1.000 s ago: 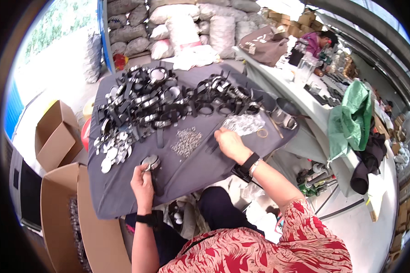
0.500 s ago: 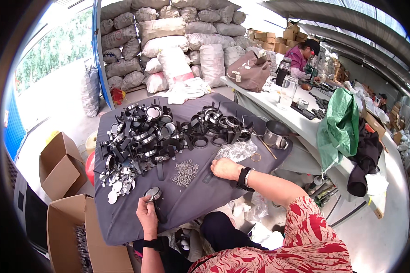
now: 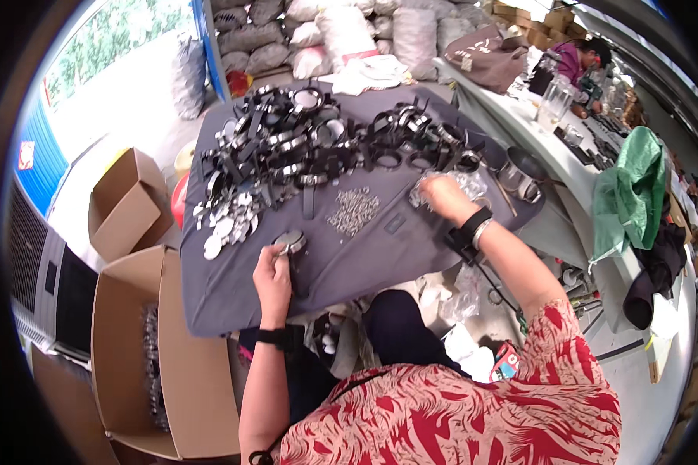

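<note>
My left hand (image 3: 273, 275) grips a round black part with a silvery rim and pale disc (image 3: 291, 242), close to the near edge of the cloth-covered table (image 3: 326, 271). Its black handle hangs down beside the fingers. Over at the right, my right hand (image 3: 448, 198) reaches to a clear plastic bag (image 3: 473, 184); its fingers are curled downward, and whatever they hold is hidden. Between the hands lie a heap of small metal pieces (image 3: 354, 211) and a small dark flat strip (image 3: 395, 225). Loose silvery discs (image 3: 229, 223) are piled at the left.
A large heap of black handled rings (image 3: 287, 147) covers the table's far side. A metal pot (image 3: 522, 172) and a thin stick (image 3: 504, 192) stand right of the bag. Cardboard boxes (image 3: 198, 364) flank the left side. Another person (image 3: 578, 66) works at the white table (image 3: 531, 128).
My right hand has left the dark flat strip and moved right and away to the plastic bag. My left hand keeps its hold on the round part. The head view has tilted down.
</note>
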A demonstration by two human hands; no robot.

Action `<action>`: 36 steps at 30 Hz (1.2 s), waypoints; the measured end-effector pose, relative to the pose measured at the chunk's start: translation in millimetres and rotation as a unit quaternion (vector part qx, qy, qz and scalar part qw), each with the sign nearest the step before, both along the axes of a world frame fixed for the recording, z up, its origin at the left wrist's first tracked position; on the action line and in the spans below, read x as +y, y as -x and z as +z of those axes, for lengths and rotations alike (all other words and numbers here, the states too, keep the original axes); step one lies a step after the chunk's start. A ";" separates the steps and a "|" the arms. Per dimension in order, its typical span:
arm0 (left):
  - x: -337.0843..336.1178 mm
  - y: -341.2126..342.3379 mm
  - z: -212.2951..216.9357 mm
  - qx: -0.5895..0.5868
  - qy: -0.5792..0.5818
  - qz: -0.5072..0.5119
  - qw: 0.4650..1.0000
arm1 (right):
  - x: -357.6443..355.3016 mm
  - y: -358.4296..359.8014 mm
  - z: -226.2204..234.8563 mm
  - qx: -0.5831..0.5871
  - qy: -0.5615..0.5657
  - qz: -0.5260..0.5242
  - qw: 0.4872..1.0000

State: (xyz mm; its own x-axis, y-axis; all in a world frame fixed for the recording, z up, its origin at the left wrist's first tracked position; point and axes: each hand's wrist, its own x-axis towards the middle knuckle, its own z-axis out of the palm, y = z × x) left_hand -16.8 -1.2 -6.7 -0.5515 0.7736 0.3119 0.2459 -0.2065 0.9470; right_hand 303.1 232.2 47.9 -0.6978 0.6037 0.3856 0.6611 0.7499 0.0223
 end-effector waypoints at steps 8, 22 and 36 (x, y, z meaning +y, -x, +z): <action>-9.2 -1.6 5.4 -0.052 0.025 0.002 0.998 | -11.9 5.5 -9.9 -0.080 0.023 0.046 0.995; -0.8 0.5 -7.3 -0.025 0.010 -0.002 1.000 | -12.4 18.3 -4.7 -0.287 -0.189 0.159 0.925; -5.9 0.2 -2.6 0.040 0.005 0.042 0.998 | -79.3 113.0 3.5 0.236 0.294 0.102 0.920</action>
State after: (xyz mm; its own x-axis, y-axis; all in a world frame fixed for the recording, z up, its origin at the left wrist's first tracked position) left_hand -17.1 -7.1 -9.3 -0.5882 0.7293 0.3496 0.3370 -0.1719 0.9257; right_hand 190.1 152.9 51.4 -0.6580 0.6803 0.3227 0.3374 0.6496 -0.6813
